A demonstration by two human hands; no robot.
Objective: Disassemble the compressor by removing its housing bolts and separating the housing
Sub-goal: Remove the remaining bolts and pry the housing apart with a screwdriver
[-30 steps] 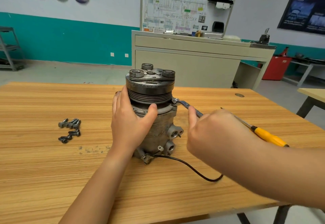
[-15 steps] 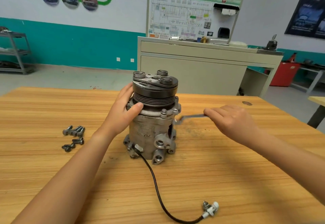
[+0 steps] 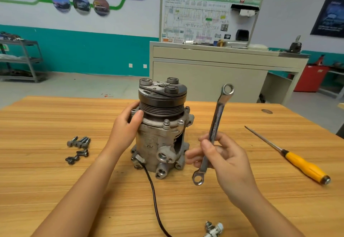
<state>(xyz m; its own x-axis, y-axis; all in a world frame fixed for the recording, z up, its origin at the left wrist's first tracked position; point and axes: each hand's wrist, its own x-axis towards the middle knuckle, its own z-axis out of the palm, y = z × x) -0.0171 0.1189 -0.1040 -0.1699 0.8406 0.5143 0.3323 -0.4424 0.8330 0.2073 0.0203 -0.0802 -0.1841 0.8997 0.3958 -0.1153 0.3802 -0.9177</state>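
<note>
Bolt removal in hand. My left hand (image 3: 124, 128) grips the compressor (image 3: 158, 140); right hand (image 3: 229, 162) pinches the wrench (image 3: 214, 130), held clear. Next, I judge: ring onto the flange bolt (image 3: 166, 123).

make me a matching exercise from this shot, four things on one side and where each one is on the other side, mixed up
Things:
1 wrench
2 screwdriver
3 bolts
4 compressor

Places:
a lying on the table, to the right of the right hand
b in a loose heap on the table, left of the compressor
c gripped in the right hand, off the table
d standing upright, gripped by the left hand

Pairs: 1-c, 2-a, 3-b, 4-d
</note>
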